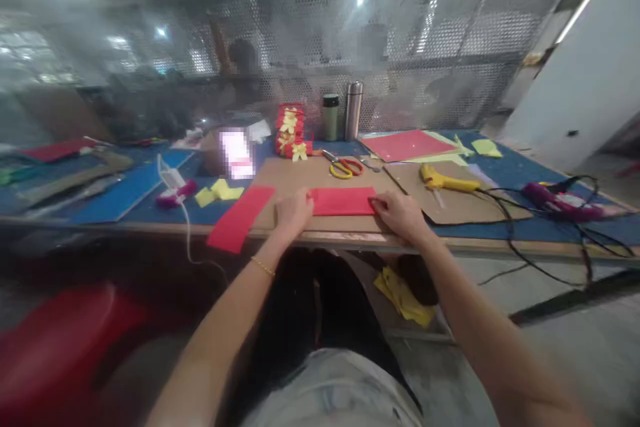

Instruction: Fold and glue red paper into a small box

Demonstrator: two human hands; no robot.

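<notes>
A red strip [343, 201], paper or felt by its look, lies lengthwise on the brown cardboard near the table's front edge. At its left end my left hand [295, 211] is closed, fingertips pinching the edge. My right hand [400, 212] pinches the opposite end with thumb and fingers. The strip looks flat and straight between the two. Left of my left hand, a second red strip [242, 219] lies slantwise, its lower end hanging over the table edge.
Scissors [344, 168] lie behind the strip. A yellow glue gun [447, 181] with black cables [510, 230] is at right. Red-and-yellow flower decorations [291, 130], a green bottle [331, 117] and a steel flask [354, 111] stand behind. Yellow scraps [220, 192] and a lit phone [237, 155] are at left.
</notes>
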